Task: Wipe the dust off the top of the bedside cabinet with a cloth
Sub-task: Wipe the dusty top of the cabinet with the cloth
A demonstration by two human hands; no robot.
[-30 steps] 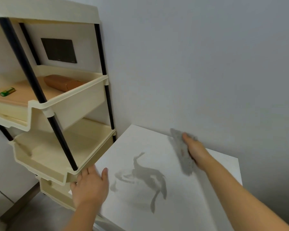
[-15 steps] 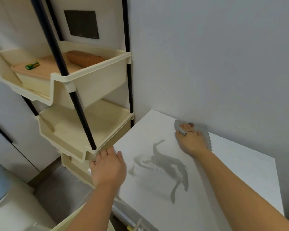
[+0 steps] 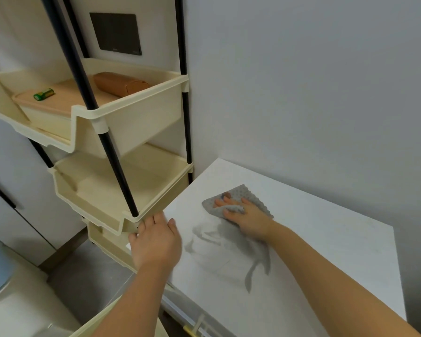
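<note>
The white top of the bedside cabinet (image 3: 326, 239) fills the lower right, set against the wall. A grey textured cloth (image 3: 249, 194) lies flat on its far left part. My right hand (image 3: 243, 215) presses down on the cloth, and a fold of cloth covers part of the fingers. A dark grey smear (image 3: 258, 261) marks the top just nearer than the cloth. My left hand (image 3: 156, 242) rests with relaxed fingers on the cabinet's left edge, holding nothing.
A cream tiered rack with black poles (image 3: 112, 147) stands close against the cabinet's left side. Its upper tray holds a brown case (image 3: 119, 86) and a green battery (image 3: 43, 94). A grey wall (image 3: 314, 93) runs behind. A pale bin (image 3: 12, 300) sits at lower left.
My right hand has flattened the cloth onto the top and slid it left and slightly nearer, toward the smear. My left hand stays at the cabinet's left edge.
</note>
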